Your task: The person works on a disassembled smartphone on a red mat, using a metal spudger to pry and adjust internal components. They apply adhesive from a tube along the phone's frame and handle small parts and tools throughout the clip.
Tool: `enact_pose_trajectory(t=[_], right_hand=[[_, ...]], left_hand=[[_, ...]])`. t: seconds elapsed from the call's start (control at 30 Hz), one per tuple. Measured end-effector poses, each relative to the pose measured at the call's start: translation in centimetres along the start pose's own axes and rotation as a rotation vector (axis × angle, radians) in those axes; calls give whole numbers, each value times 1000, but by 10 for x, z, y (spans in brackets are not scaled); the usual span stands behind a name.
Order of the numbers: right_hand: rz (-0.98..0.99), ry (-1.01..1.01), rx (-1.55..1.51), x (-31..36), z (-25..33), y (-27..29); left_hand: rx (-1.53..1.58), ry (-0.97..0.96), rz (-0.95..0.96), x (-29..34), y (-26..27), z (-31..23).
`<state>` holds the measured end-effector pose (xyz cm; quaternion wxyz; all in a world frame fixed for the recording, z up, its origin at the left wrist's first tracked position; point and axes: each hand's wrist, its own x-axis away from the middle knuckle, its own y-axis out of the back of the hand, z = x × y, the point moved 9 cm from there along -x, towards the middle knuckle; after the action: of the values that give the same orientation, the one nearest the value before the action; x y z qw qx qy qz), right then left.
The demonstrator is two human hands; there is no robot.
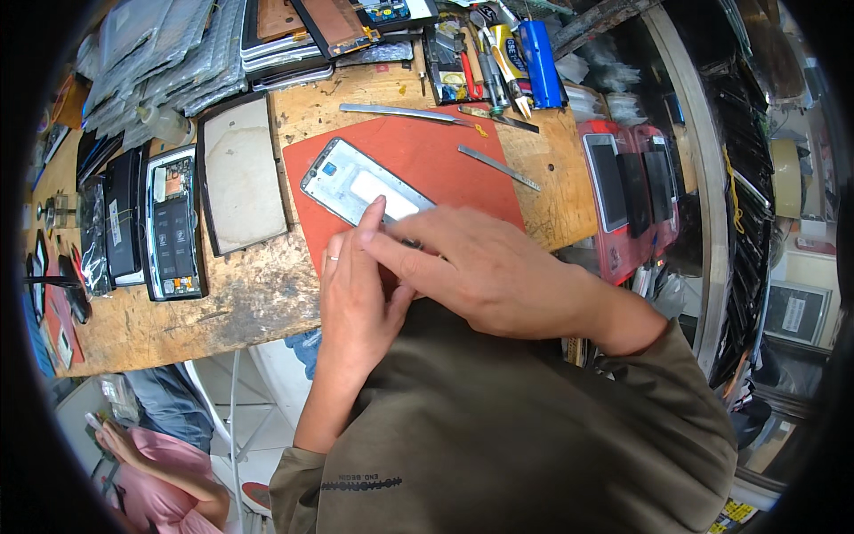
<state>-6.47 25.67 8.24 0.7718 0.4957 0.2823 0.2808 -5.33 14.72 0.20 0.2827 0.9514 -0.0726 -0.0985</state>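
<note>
A phone's metal mid-frame (pixel 342 176) lies slantwise on the red mat (pixel 418 142), a white rectangular patch on its face. My left hand (pixel 351 289) is just in front of its near end. A ring is on one finger, the index finger is stretched up across the frame's lower edge, and the thumb is apart from the fingers. My right hand (pixel 485 271) reaches across from the right, fingers bent and its tips touching the left index finger. Its far fingers are smeared by motion, and the frame's near end is hidden behind them. Whatever the right fingertips pinch cannot be made out.
Metal tweezers (pixel 400 112) and a thin steel blade (pixel 498 167) lie beyond the phone frame. An opened phone (pixel 172 222) and a grey pad (pixel 242 173) stand left. Wrapped panels (pixel 160 62) are stacked behind. Another person (pixel 165 481) sits lower left.
</note>
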Motion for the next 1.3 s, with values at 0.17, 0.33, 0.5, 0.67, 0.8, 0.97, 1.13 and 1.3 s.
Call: enact_pose_trajectory(t=[0.17, 0.33, 0.5, 0.67, 0.8, 0.97, 1.13, 1.3], right_hand=[[-13, -50, 31, 1, -3, 2], [-157, 16, 15, -4, 0, 1], [-83, -31, 88, 1, 0, 3], [46, -105, 51, 1, 0, -4], [-104, -44, -19, -2, 1, 4], [20, -73, 8, 0, -5, -9], [-53, -50, -31, 2, -2, 0], [1, -72, -137, 2, -12, -5]], left_hand=[[-11, -58, -44, 0, 3, -4], [2, -60, -38, 3, 1, -2], [60, -63, -95, 1, 4, -1], [61, -59, -111, 3, 4, 3], [17, -87, -114, 5, 2, 4], [-11, -65, -113, 5, 1, 5], [-18, -67, -111, 6, 0, 5], [-48, -68, -70, 2, 0, -1]])
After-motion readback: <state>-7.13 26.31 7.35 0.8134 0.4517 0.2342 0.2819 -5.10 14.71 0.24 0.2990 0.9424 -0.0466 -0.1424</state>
